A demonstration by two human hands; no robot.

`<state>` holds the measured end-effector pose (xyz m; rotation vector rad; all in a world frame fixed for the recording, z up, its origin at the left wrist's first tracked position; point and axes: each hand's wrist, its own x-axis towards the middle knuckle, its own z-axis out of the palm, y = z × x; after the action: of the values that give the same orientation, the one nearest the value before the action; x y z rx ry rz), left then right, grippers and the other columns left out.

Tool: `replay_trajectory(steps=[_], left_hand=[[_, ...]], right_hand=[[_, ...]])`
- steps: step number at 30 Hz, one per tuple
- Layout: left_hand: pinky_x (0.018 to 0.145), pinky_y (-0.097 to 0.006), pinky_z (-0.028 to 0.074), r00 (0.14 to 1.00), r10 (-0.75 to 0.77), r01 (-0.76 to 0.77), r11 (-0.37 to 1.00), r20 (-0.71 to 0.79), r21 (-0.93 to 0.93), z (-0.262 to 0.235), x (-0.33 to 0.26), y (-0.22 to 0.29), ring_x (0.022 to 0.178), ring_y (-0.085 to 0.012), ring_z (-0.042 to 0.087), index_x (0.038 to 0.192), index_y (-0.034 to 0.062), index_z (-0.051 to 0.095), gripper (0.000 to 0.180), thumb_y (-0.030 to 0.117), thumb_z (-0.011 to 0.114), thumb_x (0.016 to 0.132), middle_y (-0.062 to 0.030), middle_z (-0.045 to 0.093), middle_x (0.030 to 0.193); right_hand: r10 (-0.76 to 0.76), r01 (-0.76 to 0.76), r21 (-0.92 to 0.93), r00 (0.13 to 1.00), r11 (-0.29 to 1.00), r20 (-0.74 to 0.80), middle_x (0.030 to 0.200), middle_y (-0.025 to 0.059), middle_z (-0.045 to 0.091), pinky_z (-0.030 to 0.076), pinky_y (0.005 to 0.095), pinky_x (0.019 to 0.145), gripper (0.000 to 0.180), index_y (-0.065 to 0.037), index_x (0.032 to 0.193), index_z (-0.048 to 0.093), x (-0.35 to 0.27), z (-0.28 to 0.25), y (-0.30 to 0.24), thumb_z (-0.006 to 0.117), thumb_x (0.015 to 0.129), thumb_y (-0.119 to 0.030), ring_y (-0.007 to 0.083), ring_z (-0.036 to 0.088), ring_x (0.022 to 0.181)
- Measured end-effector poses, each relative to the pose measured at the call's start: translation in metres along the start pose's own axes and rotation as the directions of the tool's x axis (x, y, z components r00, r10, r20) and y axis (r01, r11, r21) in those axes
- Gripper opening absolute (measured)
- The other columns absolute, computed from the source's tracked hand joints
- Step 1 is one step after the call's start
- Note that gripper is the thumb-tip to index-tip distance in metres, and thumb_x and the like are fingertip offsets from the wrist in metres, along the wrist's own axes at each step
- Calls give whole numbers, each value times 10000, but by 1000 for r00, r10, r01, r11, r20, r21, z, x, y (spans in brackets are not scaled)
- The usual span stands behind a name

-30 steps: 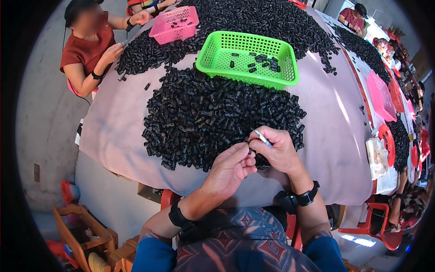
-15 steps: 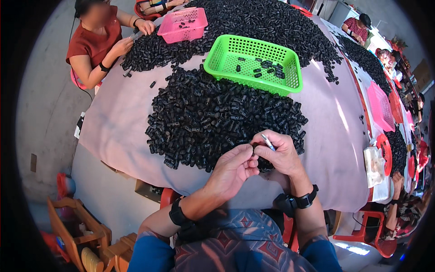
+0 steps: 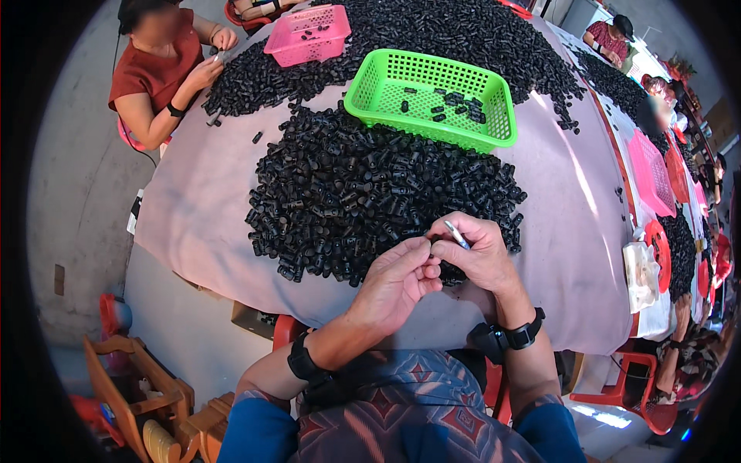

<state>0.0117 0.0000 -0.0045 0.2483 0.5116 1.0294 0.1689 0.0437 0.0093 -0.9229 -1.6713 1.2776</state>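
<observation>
Your left hand (image 3: 397, 282) had its thumb and forefinger pinched on a small black piece (image 3: 431, 241), mostly hidden by the fingertips, with the other fingers curled in; your right hand (image 3: 477, 253) met it there, thumb and forefinger bent close to the same piece, and held a slim silver pen-shaped tool (image 3: 457, 234) slanting across its forefinger side; both hands were just above the near right edge of a heap of black cylindrical parts (image 3: 340, 201) on the pale pink tablecloth (image 3: 563, 255); beyond the heap stood a green perforated plastic basket (image 3: 432, 134) with a few black parts inside; farther off to the left, a pink plastic basket (image 3: 309, 54) sat by a larger black heap (image 3: 440, 31); a co-worker in a rust-red top (image 3: 158, 73) sat at the table's left side.
</observation>
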Motion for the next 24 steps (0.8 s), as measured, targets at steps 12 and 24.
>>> replay_trajectory(steps=[12,24], left_hand=[[673,-292,467,988,-146,140,984,52,112,0,-4,-2,710,-114,522,951,56,561,196,241,502,922,-1,540,792],[593,-248,420,972,-233,224,959,36,172,-1,-4,-4,670,-92,482,916,79,566,96,167,530,905,16,505,757]], right_hand=[[-35,-35,-271,968,962,-249,594,-70,463,339,204,500,182,-41,678,542,26,-27,-39,708,739,-88,17,394,577],[-132,17,-492,971,870,-200,653,94,575,425,274,567,130,-21,822,623,55,-47,-12,683,754,-114,137,542,601]])
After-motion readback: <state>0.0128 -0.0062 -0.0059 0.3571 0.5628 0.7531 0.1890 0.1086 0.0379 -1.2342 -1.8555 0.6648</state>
